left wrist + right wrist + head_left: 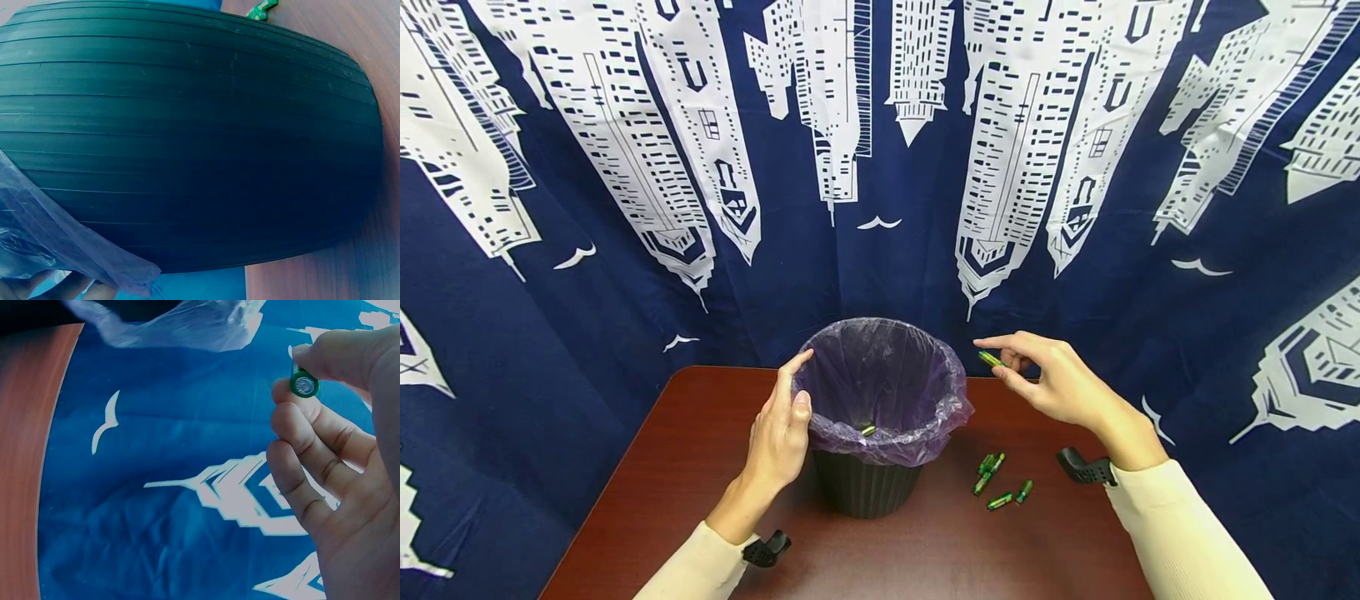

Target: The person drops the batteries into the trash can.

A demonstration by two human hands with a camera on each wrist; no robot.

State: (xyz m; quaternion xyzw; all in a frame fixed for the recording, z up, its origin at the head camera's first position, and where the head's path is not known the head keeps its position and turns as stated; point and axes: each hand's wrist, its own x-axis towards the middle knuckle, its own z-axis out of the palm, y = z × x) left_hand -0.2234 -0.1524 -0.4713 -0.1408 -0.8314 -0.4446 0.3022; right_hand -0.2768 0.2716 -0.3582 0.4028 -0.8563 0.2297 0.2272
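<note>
Navy cloth (887,275) printed with upside-down white buildings fills the upper frame, behind a reddish-brown tabletop (685,467). Left of centre, the left hand (778,425), thumb and forefinger spread apart, rests against the rim of a black ribbed bin (865,487). That bin, mid-frame, wears a thin purple liner (913,448), and one battery inside (868,431) shows near the front edge; whether it lies still I can't tell. Lower right of centre, several loose batteries (1000,502) lie on the tabletop. Above them in the frame, the right hand (1063,379) pinches another battery (990,358) between thumb and fingers. These little cylinders look stiff, light and smooth, apt to roll; I'd judge mid-barrel the surest place to pinch.
</note>
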